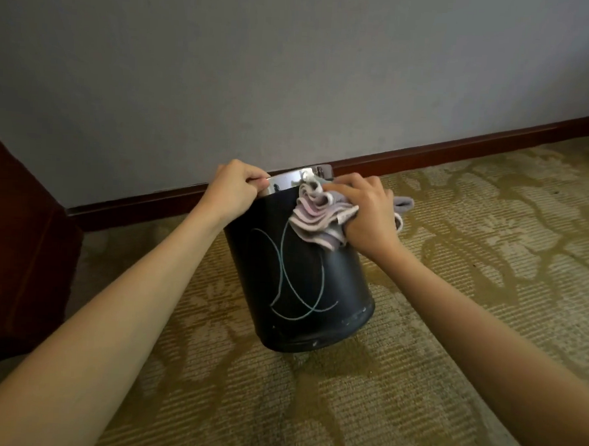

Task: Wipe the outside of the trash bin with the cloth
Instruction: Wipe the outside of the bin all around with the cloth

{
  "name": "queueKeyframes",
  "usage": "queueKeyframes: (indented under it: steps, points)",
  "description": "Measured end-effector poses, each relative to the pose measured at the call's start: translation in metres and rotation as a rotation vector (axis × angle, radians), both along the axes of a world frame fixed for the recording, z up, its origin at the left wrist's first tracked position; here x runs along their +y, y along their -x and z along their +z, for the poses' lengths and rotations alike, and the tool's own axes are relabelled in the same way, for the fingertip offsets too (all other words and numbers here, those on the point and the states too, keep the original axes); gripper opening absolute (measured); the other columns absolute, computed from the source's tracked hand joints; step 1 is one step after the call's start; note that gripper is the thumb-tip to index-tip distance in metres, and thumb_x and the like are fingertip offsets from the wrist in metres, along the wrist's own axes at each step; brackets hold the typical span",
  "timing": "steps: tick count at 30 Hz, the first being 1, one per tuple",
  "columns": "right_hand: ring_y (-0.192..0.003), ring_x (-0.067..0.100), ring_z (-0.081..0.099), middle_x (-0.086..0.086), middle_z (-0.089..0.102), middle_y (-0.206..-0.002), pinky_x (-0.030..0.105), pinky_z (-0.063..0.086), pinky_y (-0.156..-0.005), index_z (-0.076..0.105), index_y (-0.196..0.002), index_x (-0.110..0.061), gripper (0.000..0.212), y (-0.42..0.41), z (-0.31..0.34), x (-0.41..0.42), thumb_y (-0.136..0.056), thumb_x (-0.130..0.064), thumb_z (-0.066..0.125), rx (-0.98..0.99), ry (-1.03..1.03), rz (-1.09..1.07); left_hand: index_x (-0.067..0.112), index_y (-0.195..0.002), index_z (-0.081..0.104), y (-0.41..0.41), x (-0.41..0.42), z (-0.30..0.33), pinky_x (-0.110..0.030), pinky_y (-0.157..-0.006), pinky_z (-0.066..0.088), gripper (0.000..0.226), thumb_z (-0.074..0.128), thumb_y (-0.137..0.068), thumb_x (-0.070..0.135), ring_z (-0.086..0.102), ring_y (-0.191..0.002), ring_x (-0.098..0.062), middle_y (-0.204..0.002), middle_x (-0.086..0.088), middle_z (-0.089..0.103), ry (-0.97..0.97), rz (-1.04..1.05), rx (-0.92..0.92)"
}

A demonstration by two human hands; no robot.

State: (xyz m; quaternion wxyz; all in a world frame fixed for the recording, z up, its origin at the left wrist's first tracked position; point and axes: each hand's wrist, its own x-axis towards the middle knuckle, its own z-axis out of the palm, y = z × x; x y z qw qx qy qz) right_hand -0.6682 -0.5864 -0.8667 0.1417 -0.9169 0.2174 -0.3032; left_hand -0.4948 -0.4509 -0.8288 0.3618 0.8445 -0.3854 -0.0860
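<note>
Your left hand grips the chrome rim of the black trash bin, fingers curled over its edge. Your right hand clutches the bunched grey-pink cloth and presses it against the upper outside wall of the bin, just below the rim. The bin sits on the patterned carpet, tilted, near the dark baseboard of the grey wall. Pale looping lines mark its side.

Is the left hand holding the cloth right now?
No. The left hand grips the trash bin at its rim, while the right hand holds the cloth.
</note>
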Motion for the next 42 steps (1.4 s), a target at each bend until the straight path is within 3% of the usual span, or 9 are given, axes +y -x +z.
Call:
queueKeyframes:
  steps: [4, 9, 16, 18, 21, 26, 32, 38, 42]
  points:
    - [-0.092, 0.028, 0.047, -0.001, 0.065, -0.105, 0.034, 0.025, -0.073, 0.07, -0.11, -0.024, 0.032, 0.009, -0.021, 0.017, -0.078, -0.02, 0.071, -0.052, 0.01, -0.013, 0.01, -0.083, 0.074, -0.011, 0.004, -0.002, -0.023, -0.074, 0.038, 0.022, 0.054, -0.093, 0.014, 0.062, -0.08, -0.014, -0.082, -0.009, 0.072, -0.002, 0.012, -0.004]
    - [-0.095, 0.028, 0.049, -0.005, 0.067, -0.105, 0.037, 0.031, -0.075, 0.072, -0.106, -0.028, 0.034, 0.075, -0.069, 0.052, -0.082, -0.041, 0.052, 0.078, 0.08, 0.134, 0.015, -0.092, 0.076, -0.027, 0.009, -0.005, -0.024, -0.075, 0.04, 0.021, 0.054, -0.093, 0.014, 0.062, -0.083, -0.014, -0.087, -0.006, 0.072, 0.005, 0.049, 0.08]
    - [-0.089, 0.035, 0.059, -0.002, 0.068, -0.103, 0.041, 0.039, -0.071, 0.071, -0.106, -0.026, 0.04, 0.073, -0.05, 0.051, -0.068, -0.019, 0.08, 0.163, 0.415, 0.253, 0.012, -0.081, 0.073, -0.007, 0.003, -0.009, -0.026, -0.073, 0.045, 0.021, 0.055, -0.091, 0.015, 0.063, -0.074, -0.013, -0.075, -0.005, 0.071, 0.055, -0.004, -0.015]
    - [-0.093, 0.036, 0.057, 0.0, 0.067, -0.107, 0.042, 0.04, -0.07, 0.07, -0.109, -0.026, 0.051, 0.047, -0.026, 0.04, -0.061, -0.017, 0.082, 0.128, 0.399, 0.2, 0.009, -0.077, 0.071, -0.002, 0.001, -0.009, -0.025, -0.071, 0.044, 0.02, 0.056, -0.09, 0.014, 0.06, -0.067, -0.013, -0.07, -0.007, 0.069, 0.058, -0.027, -0.053]
    - [-0.094, 0.037, 0.054, -0.001, 0.067, -0.109, 0.044, 0.038, -0.071, 0.07, -0.109, -0.026, 0.037, 0.009, 0.003, 0.026, -0.074, -0.015, 0.069, 0.011, 0.3, 0.066, 0.01, -0.073, 0.069, 0.0, -0.002, -0.007, -0.022, -0.064, 0.041, 0.022, 0.056, -0.09, 0.014, 0.054, -0.059, -0.005, -0.063, -0.001, 0.063, 0.042, -0.041, -0.066]
    - [-0.095, 0.036, 0.052, 0.001, 0.066, -0.109, 0.043, 0.038, -0.073, 0.071, -0.11, -0.023, 0.044, 0.012, -0.019, 0.035, -0.068, -0.024, 0.083, -0.038, 0.257, -0.002, 0.016, -0.077, 0.073, -0.004, 0.002, -0.004, -0.018, -0.066, 0.041, 0.022, 0.056, -0.092, 0.014, 0.056, -0.067, -0.001, -0.067, 0.007, 0.065, 0.033, -0.016, 0.003]
    - [-0.098, 0.03, 0.05, -0.003, 0.067, -0.109, 0.04, 0.035, -0.073, 0.071, -0.108, -0.026, 0.039, 0.093, -0.088, 0.064, -0.086, -0.052, 0.052, 0.02, 0.251, 0.119, 0.015, -0.088, 0.074, -0.014, 0.004, -0.003, -0.019, -0.073, 0.036, 0.019, 0.056, -0.093, 0.016, 0.057, -0.076, -0.01, -0.075, 0.002, 0.065, 0.014, 0.017, 0.059]
    - [-0.09, 0.033, 0.055, -0.002, 0.069, -0.105, 0.042, 0.039, -0.068, 0.072, -0.106, -0.025, 0.04, 0.085, -0.067, 0.056, -0.067, -0.025, 0.08, 0.085, 0.374, 0.125, 0.022, -0.075, 0.069, 0.008, -0.012, 0.003, -0.02, -0.075, 0.04, 0.021, 0.057, -0.09, 0.014, 0.06, -0.079, -0.012, -0.07, 0.004, 0.065, -0.001, -0.045, -0.016]
    - [-0.092, 0.038, 0.055, -0.001, 0.067, -0.111, 0.043, 0.036, -0.07, 0.071, -0.109, -0.025, 0.035, 0.04, -0.021, 0.032, -0.075, -0.023, 0.072, -0.025, 0.352, 0.01, 0.022, -0.079, 0.072, 0.025, -0.026, 0.01, -0.038, -0.085, 0.051, 0.017, 0.058, -0.088, 0.02, 0.064, -0.089, -0.02, -0.078, 0.002, 0.069, -0.067, -0.069, -0.092]
